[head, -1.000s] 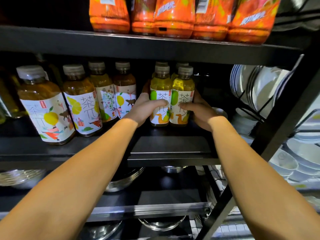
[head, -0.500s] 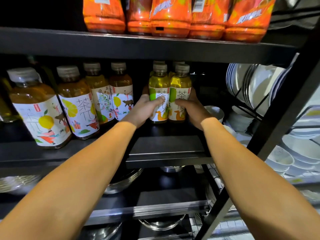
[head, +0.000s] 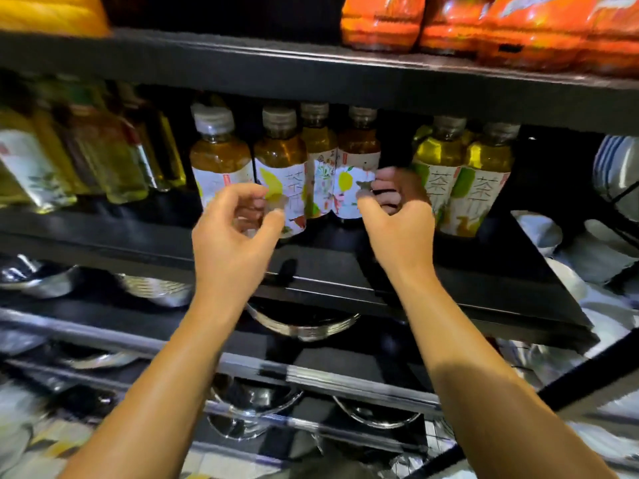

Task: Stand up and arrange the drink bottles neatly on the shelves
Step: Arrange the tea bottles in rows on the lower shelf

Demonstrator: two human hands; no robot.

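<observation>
Several amber tea bottles (head: pixel 280 157) with white illustrated labels stand in a row on the black middle shelf (head: pixel 449 271). Two green tea bottles (head: pixel 463 167) stand upright side by side to their right, with no hand on them. My left hand (head: pixel 238 233) hovers in front of the two left amber bottles, its fingers loosely curled and holding nothing. At the right side of the rightmost amber bottle (head: pixel 359 150) is my right hand (head: pixel 397 212), thumb before the label and fingers curled beside it. Blur hides whether it grips.
Orange drink bottles (head: pixel 380 25) line the top shelf. More yellowish bottles (head: pixel 38 167), blurred, stand at the left of the middle shelf. White plates and bowls (head: pixel 615 167) fill a rack on the right. Steel bowls (head: pixel 301 326) sit on the lower shelves.
Both hands have let go of the two green tea bottles and moved left to the amber bottles. The view has swung left, with motion blur.
</observation>
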